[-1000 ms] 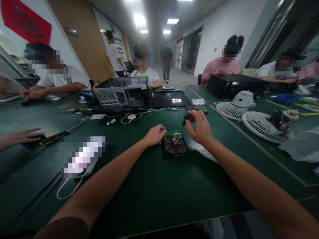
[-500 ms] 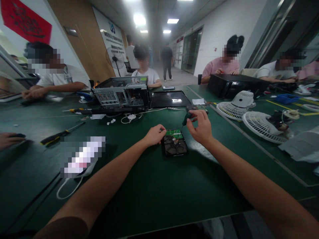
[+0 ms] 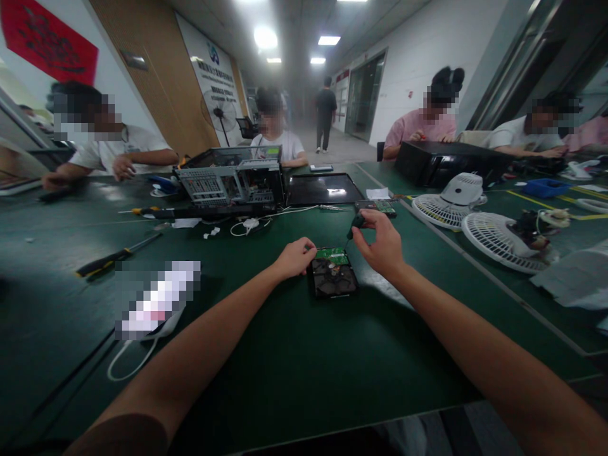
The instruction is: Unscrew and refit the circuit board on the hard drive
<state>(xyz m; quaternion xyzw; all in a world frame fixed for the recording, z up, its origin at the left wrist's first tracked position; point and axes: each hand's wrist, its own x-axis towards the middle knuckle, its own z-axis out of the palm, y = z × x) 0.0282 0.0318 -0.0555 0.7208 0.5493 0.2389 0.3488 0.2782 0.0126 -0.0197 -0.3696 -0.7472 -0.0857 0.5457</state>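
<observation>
A hard drive lies flat on the green table, a green circuit board showing along its far end. My left hand is at the drive's far left corner, thumb and fingers closed on its edge. In my right hand is a small screwdriver with a dark green handle, gripped from above. Its thin shaft slants down to the far right corner of the drive. Whether the tip sits in a screw is too small to tell.
An opened computer case and a flat black panel stand beyond the drive. A second circuit board lies past my right hand. White fan parts are on the right. A longer screwdriver and a pixelated phone lie left.
The screwdriver and my right hand have shifted very slightly left; my left hand and the drive stay put. A co-worker at the left has raised a hand, and another person's hand has left the left edge.
</observation>
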